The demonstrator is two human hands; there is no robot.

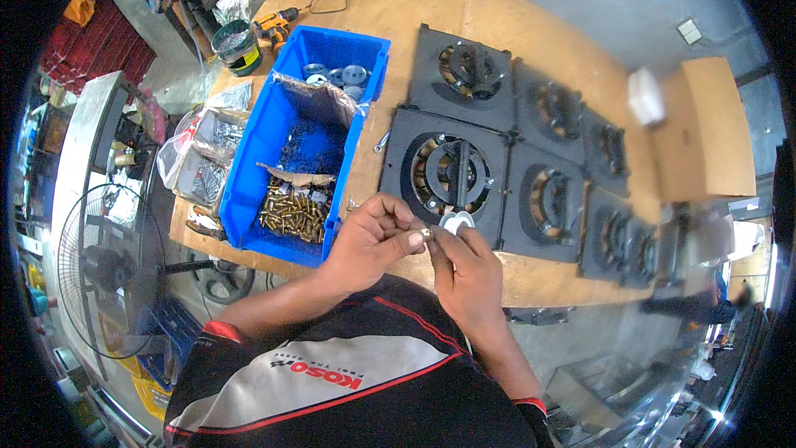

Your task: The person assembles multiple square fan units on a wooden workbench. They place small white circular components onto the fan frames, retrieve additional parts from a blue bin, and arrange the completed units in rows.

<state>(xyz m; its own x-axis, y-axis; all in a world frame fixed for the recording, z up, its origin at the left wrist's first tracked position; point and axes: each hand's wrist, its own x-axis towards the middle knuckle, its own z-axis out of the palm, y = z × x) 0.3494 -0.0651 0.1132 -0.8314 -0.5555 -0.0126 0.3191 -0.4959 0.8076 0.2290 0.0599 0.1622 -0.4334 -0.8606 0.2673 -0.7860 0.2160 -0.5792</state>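
Note:
In front of my chest my two hands meet. My left hand (371, 241) pinches a small brass fitting (427, 233) between thumb and fingers. Touching the same spot, the fingertips of my right hand (467, 271) are closed, with a white spool (456, 220) that looks like thread tape tucked in its fingers. Close to my left hand is a blue bin (235, 209) with a heap of brass fittings (294, 211) at its near end. Just beyond my right hand lies a black square burner unit (398, 191) with a ring-shaped centre.
More black burner units (541, 168) stretch to the right across the wooden table (497, 12). Round metal discs (354, 75) lie in the bin's far end. Trays of screws (203, 174) sit left of it. Behind are a yellow drill (274, 25) and a bucket (238, 48); a fan (108, 270) stands left.

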